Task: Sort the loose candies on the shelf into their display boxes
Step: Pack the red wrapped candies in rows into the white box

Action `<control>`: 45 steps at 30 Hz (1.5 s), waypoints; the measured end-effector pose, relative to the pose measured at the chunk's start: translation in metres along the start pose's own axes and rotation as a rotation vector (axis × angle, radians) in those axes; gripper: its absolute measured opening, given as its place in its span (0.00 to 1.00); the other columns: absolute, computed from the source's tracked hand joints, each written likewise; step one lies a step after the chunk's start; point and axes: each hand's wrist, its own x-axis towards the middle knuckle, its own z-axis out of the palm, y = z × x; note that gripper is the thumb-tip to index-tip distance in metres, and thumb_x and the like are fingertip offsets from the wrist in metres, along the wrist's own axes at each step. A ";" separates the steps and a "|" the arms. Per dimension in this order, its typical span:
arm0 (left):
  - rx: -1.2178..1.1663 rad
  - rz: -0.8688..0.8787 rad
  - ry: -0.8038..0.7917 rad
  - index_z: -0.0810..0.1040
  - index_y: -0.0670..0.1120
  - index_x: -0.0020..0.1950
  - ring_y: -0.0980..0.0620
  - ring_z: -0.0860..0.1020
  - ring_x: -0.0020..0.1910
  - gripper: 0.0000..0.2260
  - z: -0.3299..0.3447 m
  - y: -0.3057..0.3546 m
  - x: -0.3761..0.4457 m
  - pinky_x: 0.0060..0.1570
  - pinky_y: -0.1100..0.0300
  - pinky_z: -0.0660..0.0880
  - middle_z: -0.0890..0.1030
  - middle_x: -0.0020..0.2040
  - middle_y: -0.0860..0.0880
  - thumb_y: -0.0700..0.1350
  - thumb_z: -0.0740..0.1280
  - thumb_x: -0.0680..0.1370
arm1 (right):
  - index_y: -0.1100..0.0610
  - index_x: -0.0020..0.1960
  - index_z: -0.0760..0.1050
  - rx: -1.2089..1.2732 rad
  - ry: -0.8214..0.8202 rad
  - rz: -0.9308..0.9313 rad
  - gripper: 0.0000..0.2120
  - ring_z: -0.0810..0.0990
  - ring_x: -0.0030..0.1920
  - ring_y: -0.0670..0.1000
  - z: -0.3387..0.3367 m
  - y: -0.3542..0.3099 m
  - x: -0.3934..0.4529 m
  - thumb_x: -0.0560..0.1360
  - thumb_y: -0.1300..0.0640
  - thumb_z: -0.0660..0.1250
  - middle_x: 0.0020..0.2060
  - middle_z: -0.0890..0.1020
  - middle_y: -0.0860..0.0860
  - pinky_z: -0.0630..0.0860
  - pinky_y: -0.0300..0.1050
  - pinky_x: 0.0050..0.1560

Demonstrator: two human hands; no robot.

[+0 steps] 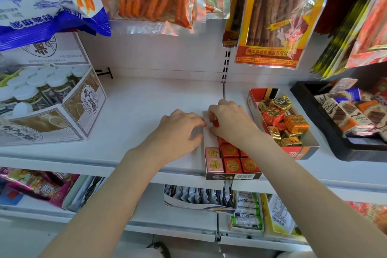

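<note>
**Head view: box hanging off the shelf lip while a candy goes in**

The shelf (pixel 146 98) carries everything here, and the main risk sits at its front edge. The box (pixel 232 176) of square candies juts past that edge at 6 o'clock of the hands; a downward push while seating a piece could tip it off onto the shelf below, spilling the rows.

The right hand (pixel 228 120) is curled around a red candy (pixel 215 123), pinching it over the back of the box, at 12 o'clock of the packed rows. The left hand (pixel 180 132) lies at 9 o'clock of the box, fingers bent against its white wall, steadying it rather than gripping; whether a fingertip also touches the candy I cannot tell. If that hand lifts, the box may slide.

At 3 o'clock, just beside, the second box (pixel 301 151) holds a loose heap of gold, red and orange pieces; a sweep of the right forearm could knock it.

The pink candies (pixel 212 158) fill the left column, so a red dropped there would be missorted.
</note>
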 end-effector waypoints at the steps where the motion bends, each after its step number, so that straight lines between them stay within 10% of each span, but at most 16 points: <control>1: 0.000 0.001 0.001 0.70 0.52 0.66 0.50 0.64 0.65 0.17 0.000 0.000 0.000 0.63 0.51 0.63 0.71 0.67 0.56 0.45 0.58 0.78 | 0.57 0.53 0.74 0.002 -0.001 0.002 0.09 0.73 0.55 0.57 -0.001 -0.001 0.000 0.73 0.59 0.65 0.53 0.75 0.56 0.66 0.46 0.52; 9: -0.012 0.012 0.012 0.70 0.52 0.66 0.50 0.65 0.64 0.16 0.001 0.000 0.000 0.60 0.53 0.62 0.72 0.65 0.56 0.46 0.58 0.78 | 0.55 0.57 0.72 -0.141 0.046 0.068 0.12 0.76 0.54 0.59 0.004 -0.010 -0.006 0.74 0.62 0.61 0.54 0.74 0.54 0.62 0.53 0.58; 15: 0.001 0.013 0.005 0.69 0.52 0.67 0.50 0.64 0.65 0.17 0.000 -0.002 0.000 0.62 0.52 0.62 0.71 0.67 0.56 0.46 0.58 0.78 | 0.54 0.58 0.73 0.338 0.157 0.119 0.13 0.77 0.50 0.53 0.003 0.000 -0.002 0.73 0.61 0.63 0.52 0.75 0.54 0.70 0.50 0.57; 30: -0.064 0.041 0.112 0.70 0.54 0.66 0.52 0.65 0.66 0.15 0.011 0.019 0.012 0.64 0.52 0.56 0.75 0.63 0.55 0.47 0.56 0.80 | 0.55 0.51 0.77 0.656 0.201 0.246 0.07 0.71 0.38 0.37 -0.041 0.041 -0.020 0.73 0.61 0.65 0.41 0.75 0.43 0.67 0.23 0.31; 45: -0.103 -0.093 0.159 0.72 0.54 0.56 0.50 0.64 0.64 0.09 0.031 0.030 0.044 0.62 0.52 0.55 0.77 0.55 0.51 0.48 0.55 0.80 | 0.56 0.56 0.73 0.607 0.207 0.234 0.13 0.75 0.52 0.47 -0.043 0.059 -0.035 0.72 0.61 0.67 0.50 0.75 0.48 0.72 0.39 0.52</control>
